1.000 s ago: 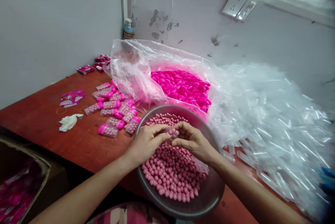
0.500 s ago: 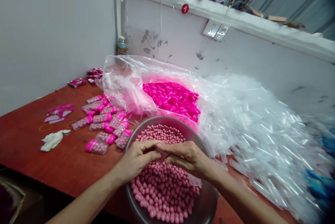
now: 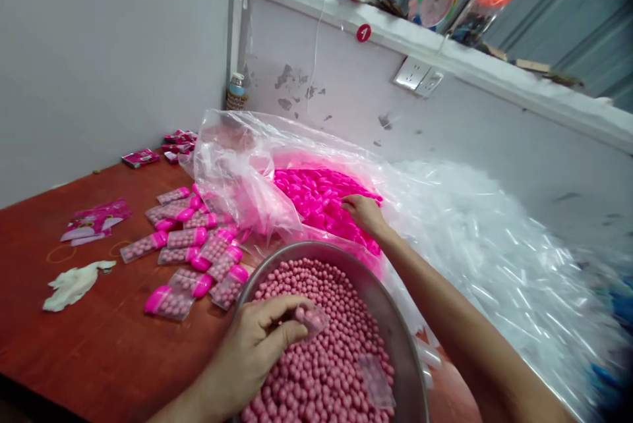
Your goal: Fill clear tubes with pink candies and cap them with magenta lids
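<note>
clear container [image 3: 319, 321] is pinched in the left hand [image 3: 254, 347], above a grey bowl [image 3: 403, 337] of pink beads [image 3: 336, 360]. farther off, the right hand [image 3: 366, 212] is at pink caps [image 3: 319, 196] in an open plastic bag [image 3: 222, 153]; whether it grips one, i cannot tell.

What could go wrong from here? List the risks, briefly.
1. The left hand holds a clear container of beads with no cap visible on it; tipping might spill some.
2. An empty container lies on the beads in the bowl and could get buried.
3. The right hand, at the pink caps, might drag some out.
</note>
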